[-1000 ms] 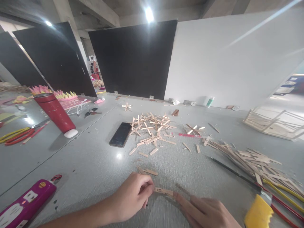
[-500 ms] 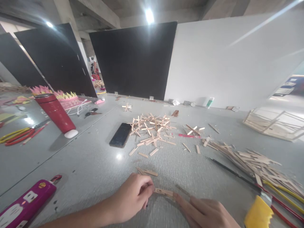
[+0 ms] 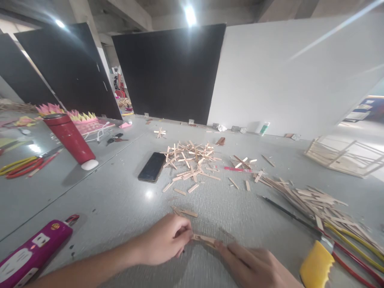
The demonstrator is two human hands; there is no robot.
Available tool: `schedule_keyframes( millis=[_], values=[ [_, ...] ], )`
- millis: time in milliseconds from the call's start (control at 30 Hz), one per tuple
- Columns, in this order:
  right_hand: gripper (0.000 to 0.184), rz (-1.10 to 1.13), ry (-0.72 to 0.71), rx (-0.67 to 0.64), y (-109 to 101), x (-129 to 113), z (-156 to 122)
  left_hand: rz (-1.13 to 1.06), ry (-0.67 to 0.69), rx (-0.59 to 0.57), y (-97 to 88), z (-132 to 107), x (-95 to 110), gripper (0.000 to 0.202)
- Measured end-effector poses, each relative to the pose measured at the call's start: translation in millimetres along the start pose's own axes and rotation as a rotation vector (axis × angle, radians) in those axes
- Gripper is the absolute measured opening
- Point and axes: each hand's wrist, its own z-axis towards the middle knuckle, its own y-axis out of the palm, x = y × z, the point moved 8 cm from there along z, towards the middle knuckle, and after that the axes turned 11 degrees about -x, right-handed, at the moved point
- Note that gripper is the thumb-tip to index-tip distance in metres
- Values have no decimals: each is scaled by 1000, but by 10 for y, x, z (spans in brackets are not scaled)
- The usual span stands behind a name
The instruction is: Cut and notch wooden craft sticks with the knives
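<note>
Some crossed sticks (image 3: 185,160) look done; loose sticks (image 3: 322,200) remain.
Your left hand (image 3: 169,240) and right hand (image 3: 255,264) pinch a wooden piece (image 3: 205,239).

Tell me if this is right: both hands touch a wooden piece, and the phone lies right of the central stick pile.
Wrong side: the phone lies left of the central stick pile, per the head view. Left hand and right hand do touch a wooden piece.

A bright lamp (image 3: 190,16) glares at the top middle. A pale streak (image 3: 336,31) crosses the upper right. The bench (image 3: 120,212) has a shiny white spot (image 3: 149,195) left of the middle. The red bottle (image 3: 70,138) makes a soft shadow (image 3: 73,176). Side edges look stretched; the right hand (image 3: 255,262) is blurry.
</note>
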Motion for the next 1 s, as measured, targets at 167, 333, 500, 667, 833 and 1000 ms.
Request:
schedule_keyframes(
  millis=[167,333,500,667,833,1000],
  values=[
    [59,-77,-27,-90,35,-47,32,-24,2,-47,18,-16,-1,33],
    [64,-142,-13,-122,-85,-100,96,34,62,-29,25,0,33,34],
    [65,-210,-19,-227,-266,-164,256,104,137,19,-2,9,113,35],
    [50,-388,-50,-339,-360,-226,492,111,143,13,-10,25,118,35],
    [30,-469,-75,-343,-405,-370,688,96,116,4,8,54,48,32],
    [27,-354,-51,-332,-468,-263,696,106,113,25,-3,66,48,30]
  ],
)
